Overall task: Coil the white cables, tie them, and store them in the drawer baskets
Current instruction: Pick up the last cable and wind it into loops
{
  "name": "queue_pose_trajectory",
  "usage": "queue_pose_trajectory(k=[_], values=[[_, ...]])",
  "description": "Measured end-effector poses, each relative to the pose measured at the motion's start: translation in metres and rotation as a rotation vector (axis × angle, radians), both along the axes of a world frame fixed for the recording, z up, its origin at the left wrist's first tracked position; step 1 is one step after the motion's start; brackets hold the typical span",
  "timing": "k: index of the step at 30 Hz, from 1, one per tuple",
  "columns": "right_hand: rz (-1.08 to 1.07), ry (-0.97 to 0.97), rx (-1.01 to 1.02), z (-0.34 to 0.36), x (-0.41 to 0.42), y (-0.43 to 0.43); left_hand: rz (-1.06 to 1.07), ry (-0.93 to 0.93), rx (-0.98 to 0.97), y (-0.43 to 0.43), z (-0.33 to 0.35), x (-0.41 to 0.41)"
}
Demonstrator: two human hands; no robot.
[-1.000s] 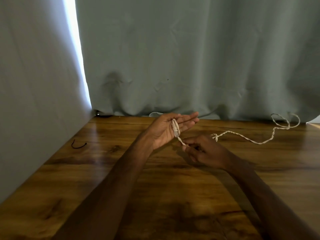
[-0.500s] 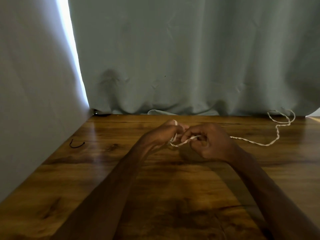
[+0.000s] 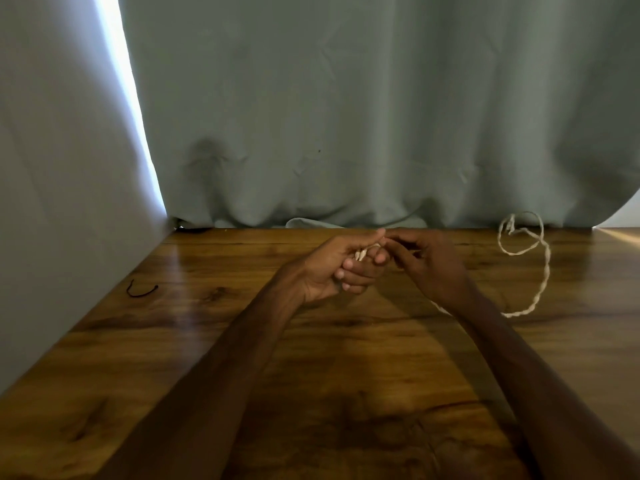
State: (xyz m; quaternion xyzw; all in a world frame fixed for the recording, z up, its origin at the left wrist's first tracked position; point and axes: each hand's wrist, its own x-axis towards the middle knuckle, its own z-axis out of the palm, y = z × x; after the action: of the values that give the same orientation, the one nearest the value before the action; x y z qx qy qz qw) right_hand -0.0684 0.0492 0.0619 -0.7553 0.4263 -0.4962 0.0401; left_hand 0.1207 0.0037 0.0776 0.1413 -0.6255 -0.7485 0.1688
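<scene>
Our left hand (image 3: 329,271) curls its fingers round a few turns of the white cable (image 3: 535,304), of which only a sliver shows between them. Our right hand (image 3: 433,268) bends its fingers toward the left fingertips, but we cannot tell whether they pinch the cable. The loose run slips under the right wrist, then loops across the table (image 3: 207,341) on the right.

Glossy brown wooden tabletop (image 3: 207,358) lay open on the near side. A grey-green fabric curtain (image 3: 346,133) closed the far edge and a pale grey panel (image 3: 52,202) the left. A twisted white cable (image 3: 547,268) looped across the right, and a short black cord (image 3: 142,291) lay near the left.
</scene>
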Motion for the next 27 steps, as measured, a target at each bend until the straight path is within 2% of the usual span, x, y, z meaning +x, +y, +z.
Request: queue_pose_trajectory(k=[4,9,13,17,20,24,27], values=[[0.045,0.007,0.103,-0.005,0.012,0.002,0.01,0.098,0.098,-0.001,-0.001,0.002],[0.046,0.112,0.413,-0.016,0.023,0.004,-0.05,0.279,0.257,-0.005,-0.001,0.0],[0.124,0.144,0.569,-0.026,0.03,0.004,0.132,0.389,0.29,-0.004,-0.003,-0.009],[0.176,0.22,0.614,-0.031,0.033,0.001,0.315,0.495,0.335,-0.01,-0.004,-0.01],[0.207,0.273,0.56,-0.024,0.042,0.006,0.406,0.525,0.325,-0.018,-0.009,-0.011],[0.216,0.366,0.504,-0.01,0.046,0.017,0.589,0.415,0.152,-0.033,-0.02,-0.014],[0.202,0.352,0.459,0.002,0.04,0.022,0.67,0.32,0.082,-0.043,-0.024,-0.006]])
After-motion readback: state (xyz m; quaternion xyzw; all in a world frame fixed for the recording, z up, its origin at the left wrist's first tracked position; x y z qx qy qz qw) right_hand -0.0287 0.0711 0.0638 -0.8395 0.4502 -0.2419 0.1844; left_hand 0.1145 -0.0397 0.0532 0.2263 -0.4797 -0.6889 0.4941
